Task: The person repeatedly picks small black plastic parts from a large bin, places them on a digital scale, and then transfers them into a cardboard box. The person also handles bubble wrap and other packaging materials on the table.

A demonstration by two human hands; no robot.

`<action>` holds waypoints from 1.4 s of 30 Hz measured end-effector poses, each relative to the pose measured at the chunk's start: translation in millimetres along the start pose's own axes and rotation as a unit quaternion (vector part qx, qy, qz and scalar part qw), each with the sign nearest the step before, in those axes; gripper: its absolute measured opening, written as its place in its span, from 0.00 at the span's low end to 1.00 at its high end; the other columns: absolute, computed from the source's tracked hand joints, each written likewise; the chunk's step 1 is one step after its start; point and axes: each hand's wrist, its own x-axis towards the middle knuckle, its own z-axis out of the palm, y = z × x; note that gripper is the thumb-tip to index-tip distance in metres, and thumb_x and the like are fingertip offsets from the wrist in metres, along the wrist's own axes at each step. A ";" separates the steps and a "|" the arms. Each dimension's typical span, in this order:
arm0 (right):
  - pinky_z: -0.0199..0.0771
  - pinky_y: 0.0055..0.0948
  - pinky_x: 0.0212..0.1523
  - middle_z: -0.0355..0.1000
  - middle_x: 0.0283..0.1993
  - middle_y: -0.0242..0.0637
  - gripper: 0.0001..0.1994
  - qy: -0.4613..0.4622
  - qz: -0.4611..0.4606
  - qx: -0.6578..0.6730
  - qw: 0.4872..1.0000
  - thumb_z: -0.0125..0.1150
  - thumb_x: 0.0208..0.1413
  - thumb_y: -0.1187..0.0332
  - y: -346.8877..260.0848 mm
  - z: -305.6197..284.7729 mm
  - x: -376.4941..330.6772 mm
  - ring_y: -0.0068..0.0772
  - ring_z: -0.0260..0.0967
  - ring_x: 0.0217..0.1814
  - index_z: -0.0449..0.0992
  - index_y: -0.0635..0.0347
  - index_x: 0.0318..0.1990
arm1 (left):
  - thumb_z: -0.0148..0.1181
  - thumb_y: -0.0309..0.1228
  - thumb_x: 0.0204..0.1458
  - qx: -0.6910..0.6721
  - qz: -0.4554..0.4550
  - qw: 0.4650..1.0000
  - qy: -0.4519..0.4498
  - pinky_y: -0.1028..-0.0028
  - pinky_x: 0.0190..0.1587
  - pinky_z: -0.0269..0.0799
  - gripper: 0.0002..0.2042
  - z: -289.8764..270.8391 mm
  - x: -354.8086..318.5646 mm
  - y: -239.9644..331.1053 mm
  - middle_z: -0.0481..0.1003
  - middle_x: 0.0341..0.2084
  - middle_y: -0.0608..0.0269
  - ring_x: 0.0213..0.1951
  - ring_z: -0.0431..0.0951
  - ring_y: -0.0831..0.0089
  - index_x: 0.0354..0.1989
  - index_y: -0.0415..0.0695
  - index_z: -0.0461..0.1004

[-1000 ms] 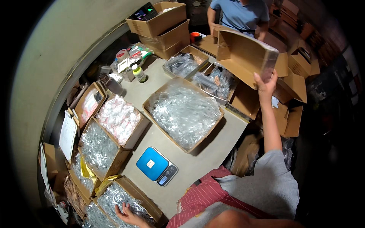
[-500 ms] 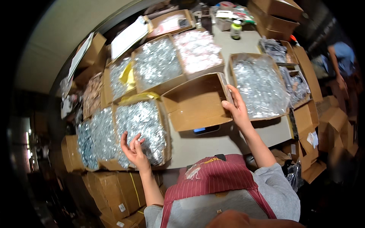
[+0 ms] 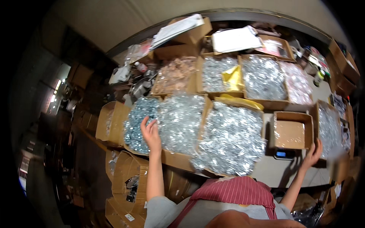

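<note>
My left hand [image 3: 151, 135] is open, fingers apart, over a box of small bluish plastic packets [image 3: 138, 121], close to the neighbouring box of clear packets [image 3: 180, 123]. At the right, my right hand [image 3: 313, 154] holds the near right corner of a shallow cardboard box [image 3: 292, 147], fingers along its outer side. Nothing is visible inside that box. Just below its near edge shows a small device with a lit blue display [image 3: 284, 154], partly hidden by the box. A heaped box of shiny silvery packets [image 3: 234, 136] lies between my two hands.
Behind stand boxes of brownish [image 3: 176, 74], silvery [image 3: 264, 78] and pinkish packets [image 3: 295, 81]. A yellow bag [image 3: 232, 78] lies on one box, with white papers [image 3: 234, 40] farther back. Another packet-filled box [image 3: 329, 131] is right of my right hand. Cardboard cartons [image 3: 129, 184] stand below the table's left side.
The view has swung left. My left hand has gone left from the silvery packets to the bluish ones. The cardboard box is less tilted, and my right hand has slid to its near corner.
</note>
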 end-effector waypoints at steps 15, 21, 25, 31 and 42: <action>0.61 0.45 0.62 0.67 0.55 0.49 0.16 -0.113 0.175 -0.111 0.972 0.50 0.52 0.79 31.6 -10.2 -233.8 0.52 0.65 0.58 0.72 0.68 0.50 | 0.62 0.37 0.46 0.481 0.159 0.859 -0.067 0.51 0.44 0.71 0.14 68.0 271.0 -176.6 0.78 0.28 0.45 0.35 0.76 0.43 0.32 0.36 0.77; 0.53 0.49 0.66 0.60 0.64 0.51 0.25 -0.090 0.115 -0.323 0.935 0.48 0.50 0.79 -30.5 18.9 -240.8 0.57 0.55 0.65 0.65 0.65 0.59 | 0.56 0.20 0.48 -0.151 0.005 0.988 -0.011 0.78 0.22 0.61 0.08 103.8 300.7 -142.1 0.68 0.17 0.66 0.18 0.65 0.80 0.21 0.42 0.63; 0.53 0.48 0.66 0.58 0.66 0.48 0.25 -0.091 0.136 -0.351 0.922 0.46 0.51 0.81 -40.7 24.7 -238.9 0.56 0.53 0.66 0.64 0.63 0.60 | 0.51 0.19 0.45 -0.180 -0.190 0.940 -0.216 0.77 0.21 0.67 0.08 184.1 276.5 -96.1 0.73 0.21 0.61 0.20 0.71 0.75 0.34 0.41 0.72; 0.53 0.47 0.66 0.58 0.65 0.48 0.26 -0.093 0.128 -0.334 0.929 0.44 0.50 0.81 -41.2 28.1 -232.8 0.55 0.53 0.66 0.65 0.63 0.60 | 0.57 0.29 0.47 0.247 0.157 0.862 -0.415 0.58 0.41 0.74 0.12 315.1 217.2 -128.9 0.78 0.31 0.50 0.37 0.78 0.52 0.40 0.41 0.77; 0.52 0.46 0.69 0.59 0.65 0.48 0.26 -0.073 0.141 -0.310 0.937 0.46 0.48 0.80 -55.9 19.6 -238.2 0.54 0.52 0.69 0.66 0.64 0.59 | 0.57 0.32 0.46 0.281 0.177 0.857 -0.393 0.55 0.39 0.71 0.09 337.4 203.7 -126.8 0.76 0.25 0.47 0.34 0.77 0.48 0.31 0.39 0.73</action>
